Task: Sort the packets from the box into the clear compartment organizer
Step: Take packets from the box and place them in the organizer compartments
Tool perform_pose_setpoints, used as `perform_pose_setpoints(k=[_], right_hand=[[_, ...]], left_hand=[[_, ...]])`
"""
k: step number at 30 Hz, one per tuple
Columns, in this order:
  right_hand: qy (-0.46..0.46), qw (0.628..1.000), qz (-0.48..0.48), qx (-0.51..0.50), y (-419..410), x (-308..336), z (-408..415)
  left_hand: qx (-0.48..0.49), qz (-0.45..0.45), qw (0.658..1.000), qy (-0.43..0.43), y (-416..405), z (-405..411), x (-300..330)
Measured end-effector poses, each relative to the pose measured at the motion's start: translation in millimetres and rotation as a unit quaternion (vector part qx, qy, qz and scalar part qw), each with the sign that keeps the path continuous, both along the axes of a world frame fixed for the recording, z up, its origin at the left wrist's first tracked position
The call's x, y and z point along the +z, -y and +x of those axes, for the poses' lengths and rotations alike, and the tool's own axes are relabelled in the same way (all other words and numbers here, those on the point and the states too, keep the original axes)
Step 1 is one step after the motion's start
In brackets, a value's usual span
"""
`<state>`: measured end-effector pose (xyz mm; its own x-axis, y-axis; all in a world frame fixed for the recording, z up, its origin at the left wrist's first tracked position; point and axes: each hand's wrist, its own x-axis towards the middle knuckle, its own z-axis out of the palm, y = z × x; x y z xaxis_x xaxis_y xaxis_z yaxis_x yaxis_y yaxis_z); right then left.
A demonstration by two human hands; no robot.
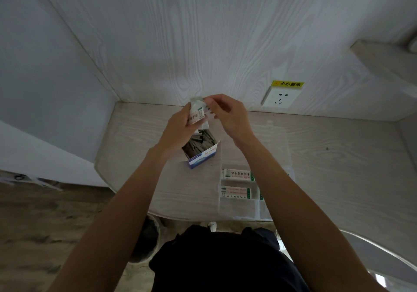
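Left hand (180,127) grips a bunch of white printed paper packets (196,114) above the open blue-and-white cardboard box (203,156). Right hand (228,114) pinches the top one. Peel off singly; carry it to the clear plastic compartment organizer (239,203), near right.

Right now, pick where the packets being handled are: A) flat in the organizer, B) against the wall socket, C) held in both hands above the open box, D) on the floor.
C: the left hand and right hand hold the packets over the box.
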<state>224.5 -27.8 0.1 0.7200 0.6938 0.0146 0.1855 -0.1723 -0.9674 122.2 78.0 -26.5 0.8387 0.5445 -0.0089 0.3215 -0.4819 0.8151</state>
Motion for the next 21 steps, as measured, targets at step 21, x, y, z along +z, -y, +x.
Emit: perform_pose_setpoints(k=[21], right_hand=[[-0.132,0.99,-0.045,0.022,41,-3,-30]], left_hand=[[0.195,-0.366,0.892,0.18,42,0,30]])
